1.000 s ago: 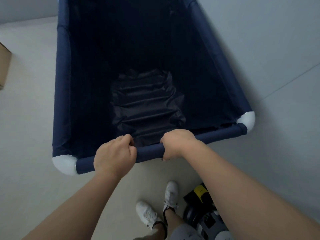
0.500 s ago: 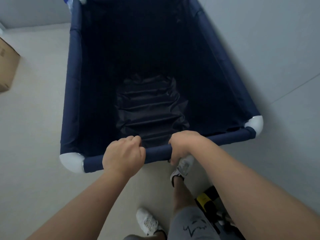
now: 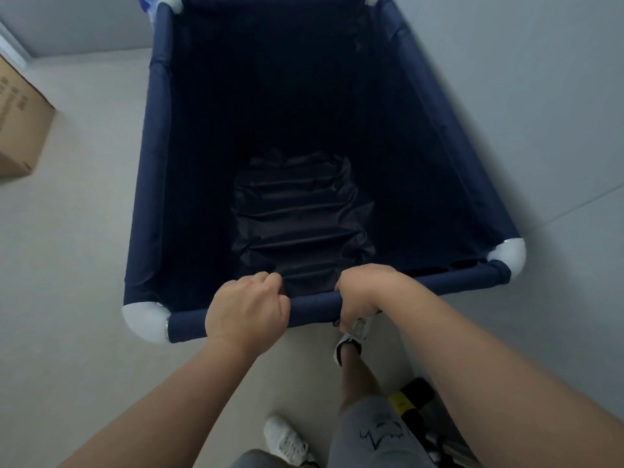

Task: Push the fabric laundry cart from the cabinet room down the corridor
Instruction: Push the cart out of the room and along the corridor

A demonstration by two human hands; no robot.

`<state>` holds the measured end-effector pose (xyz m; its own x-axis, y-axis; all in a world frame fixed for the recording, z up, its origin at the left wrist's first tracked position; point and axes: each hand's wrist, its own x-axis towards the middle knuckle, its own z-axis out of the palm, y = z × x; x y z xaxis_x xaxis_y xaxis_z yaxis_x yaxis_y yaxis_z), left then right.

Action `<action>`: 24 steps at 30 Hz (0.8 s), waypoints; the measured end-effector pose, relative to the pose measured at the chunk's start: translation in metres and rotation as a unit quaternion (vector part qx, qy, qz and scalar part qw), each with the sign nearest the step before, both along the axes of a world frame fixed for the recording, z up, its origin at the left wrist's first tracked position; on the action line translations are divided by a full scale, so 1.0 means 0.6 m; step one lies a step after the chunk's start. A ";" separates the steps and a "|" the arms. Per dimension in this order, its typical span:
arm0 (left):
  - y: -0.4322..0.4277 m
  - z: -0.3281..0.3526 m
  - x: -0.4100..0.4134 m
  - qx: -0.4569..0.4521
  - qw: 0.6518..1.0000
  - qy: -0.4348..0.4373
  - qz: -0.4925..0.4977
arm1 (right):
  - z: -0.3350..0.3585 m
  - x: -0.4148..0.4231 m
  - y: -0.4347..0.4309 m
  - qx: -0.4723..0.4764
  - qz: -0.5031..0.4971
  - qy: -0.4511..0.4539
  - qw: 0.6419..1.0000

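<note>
The navy fabric laundry cart [image 3: 148, 184] fills the middle of the view, with white corner joints and a deep, dark, empty inside. Both hands grip its near top rail [image 3: 314, 307]. My left hand [image 3: 246, 310] is closed around the rail left of centre. My right hand [image 3: 363, 292] is closed around it right of centre, about a hand's width away. My right foot is forward under the rail; the left foot is behind.
A grey wall [image 3: 526, 96] runs close along the cart's right side. A cardboard box [image 3: 20, 126] stands on the pale floor at the left. A black and yellow device [image 3: 412, 400] hangs by my right leg. A blue object [image 3: 146, 3] peeks past the cart's far left corner.
The cart has rolled forward and its far rail has come into view. The box at the left has come nearer. My right foot has stepped forward. Both grips are unchanged.
</note>
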<state>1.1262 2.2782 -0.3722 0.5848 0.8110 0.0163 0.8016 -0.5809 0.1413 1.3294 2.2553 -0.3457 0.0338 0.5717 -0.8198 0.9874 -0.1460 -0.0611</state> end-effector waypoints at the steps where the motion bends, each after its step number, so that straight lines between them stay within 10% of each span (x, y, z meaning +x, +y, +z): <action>1: 0.001 0.001 0.001 0.002 1.000 0.000 0.000 | -0.001 0.001 0.000 0.003 0.002 0.000 1.000; 24: 0.006 0.000 0.011 -0.023 0.999 0.019 0.010 | 0.002 0.005 -0.003 0.024 -0.021 -0.010 0.999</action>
<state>1.1330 2.2816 -0.3724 0.5683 0.8217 -0.0438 0.8182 -0.5586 0.1362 1.3325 2.2538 -0.3445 0.0747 0.6083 -0.7902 0.9814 -0.1852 -0.0498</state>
